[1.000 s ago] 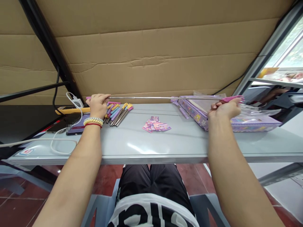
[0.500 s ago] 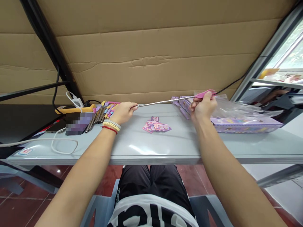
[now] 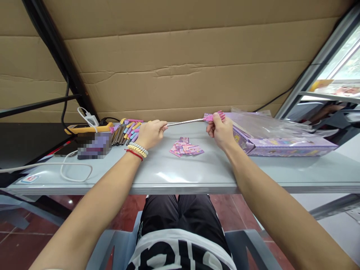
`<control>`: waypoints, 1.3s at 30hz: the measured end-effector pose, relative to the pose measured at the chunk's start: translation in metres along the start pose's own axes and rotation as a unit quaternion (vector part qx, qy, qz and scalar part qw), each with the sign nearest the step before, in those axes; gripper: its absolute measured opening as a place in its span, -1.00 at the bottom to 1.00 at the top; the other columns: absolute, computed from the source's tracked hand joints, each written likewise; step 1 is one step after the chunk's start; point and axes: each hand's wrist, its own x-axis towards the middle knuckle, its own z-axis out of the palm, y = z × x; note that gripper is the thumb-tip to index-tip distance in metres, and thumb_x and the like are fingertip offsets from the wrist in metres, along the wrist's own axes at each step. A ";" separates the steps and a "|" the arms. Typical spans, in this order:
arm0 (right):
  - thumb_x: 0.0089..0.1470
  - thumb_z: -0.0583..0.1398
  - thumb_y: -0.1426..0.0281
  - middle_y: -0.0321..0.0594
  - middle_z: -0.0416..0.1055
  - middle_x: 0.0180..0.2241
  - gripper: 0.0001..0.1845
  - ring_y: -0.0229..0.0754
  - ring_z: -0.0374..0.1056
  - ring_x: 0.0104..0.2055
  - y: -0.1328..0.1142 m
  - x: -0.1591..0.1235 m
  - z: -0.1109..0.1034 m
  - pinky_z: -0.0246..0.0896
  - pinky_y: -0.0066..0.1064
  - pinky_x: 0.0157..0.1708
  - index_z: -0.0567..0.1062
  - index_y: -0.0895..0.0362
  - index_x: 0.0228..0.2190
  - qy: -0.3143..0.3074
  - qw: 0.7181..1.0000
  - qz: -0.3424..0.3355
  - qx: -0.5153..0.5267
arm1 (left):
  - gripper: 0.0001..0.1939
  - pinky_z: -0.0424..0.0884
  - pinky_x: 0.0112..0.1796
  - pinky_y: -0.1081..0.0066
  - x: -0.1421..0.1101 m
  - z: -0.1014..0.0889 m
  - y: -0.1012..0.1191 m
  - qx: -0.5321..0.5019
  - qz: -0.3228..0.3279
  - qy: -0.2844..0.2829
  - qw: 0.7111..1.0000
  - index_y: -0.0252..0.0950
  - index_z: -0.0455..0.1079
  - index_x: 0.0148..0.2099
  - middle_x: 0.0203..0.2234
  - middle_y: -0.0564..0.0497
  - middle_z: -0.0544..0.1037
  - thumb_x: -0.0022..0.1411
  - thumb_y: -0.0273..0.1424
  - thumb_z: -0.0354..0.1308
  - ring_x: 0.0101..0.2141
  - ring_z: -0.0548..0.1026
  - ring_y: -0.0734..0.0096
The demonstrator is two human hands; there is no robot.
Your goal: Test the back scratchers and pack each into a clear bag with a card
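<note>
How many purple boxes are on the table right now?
1 for sure: a purple box at the table's right end, beside the right hand, under clear plastic wrap. A second may lie hidden beneath the wrap.

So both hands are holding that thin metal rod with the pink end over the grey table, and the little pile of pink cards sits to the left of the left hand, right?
Not quite. The head view shows the pink cards lying between the left hand and right hand, below the metal rod, not left of the left hand. The rest holds: both hands grip the rod over the grey table.
</note>
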 end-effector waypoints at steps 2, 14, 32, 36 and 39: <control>-0.08 0.17 -0.13 -0.31 0.27 -0.80 -0.42 -0.39 0.04 -0.84 0.001 -0.006 0.006 -0.14 -0.51 -0.83 0.33 0.15 -0.64 -0.060 0.998 0.004 -0.026 | -0.71 0.17 -0.44 0.37 -0.001 0.001 0.009 -0.012 0.031 -0.008 0.999 -0.20 0.50 -0.18 -0.41 -0.04 0.56 0.31 -0.31 -0.07 -0.36 0.49 0.30; -0.03 0.04 -0.21 -0.28 0.26 -0.76 -0.34 -0.34 0.14 -0.72 0.004 -0.022 0.028 -0.01 -0.48 -0.69 0.35 0.14 -0.64 -0.114 0.988 -0.032 -0.101 | -0.64 0.22 -0.40 0.36 -0.003 0.008 0.026 -0.068 0.075 0.002 0.995 -0.24 0.47 -0.14 -0.33 -0.06 0.59 0.36 -0.25 -0.14 -0.30 0.52 0.29; -0.01 0.12 -0.13 -0.32 0.24 -0.71 -0.41 -0.31 0.14 -0.62 -0.001 -0.023 0.024 0.03 -0.43 -0.53 0.32 0.12 -0.69 -0.098 0.967 -0.115 -0.206 | -0.62 0.16 -0.43 0.38 -0.003 0.004 0.026 -0.107 0.090 -0.016 0.990 -0.24 0.46 -0.28 -0.46 -0.02 0.54 0.35 -0.22 -0.14 -0.40 0.46 0.35; -0.05 0.15 -0.13 -0.33 0.22 -0.72 -0.42 -0.35 0.10 -0.67 -0.004 -0.022 0.025 -0.01 -0.45 -0.62 0.39 0.14 -0.66 -0.113 0.984 -0.055 -0.128 | -0.62 0.15 -0.43 0.37 -0.002 0.003 0.027 -0.105 0.087 -0.016 0.991 -0.24 0.46 -0.28 -0.47 -0.01 0.53 0.36 -0.21 -0.14 -0.41 0.45 0.35; -0.05 0.17 -0.11 -0.34 0.23 -0.70 -0.45 -0.39 0.08 -0.69 -0.006 -0.019 0.024 -0.06 -0.47 -0.68 0.45 0.16 -0.60 -0.112 0.991 -0.043 -0.063 | -0.64 0.15 -0.42 0.37 0.002 0.001 0.024 -0.093 0.077 -0.005 0.993 -0.21 0.46 -0.21 -0.42 -0.01 0.55 0.35 -0.19 -0.13 -0.38 0.46 0.33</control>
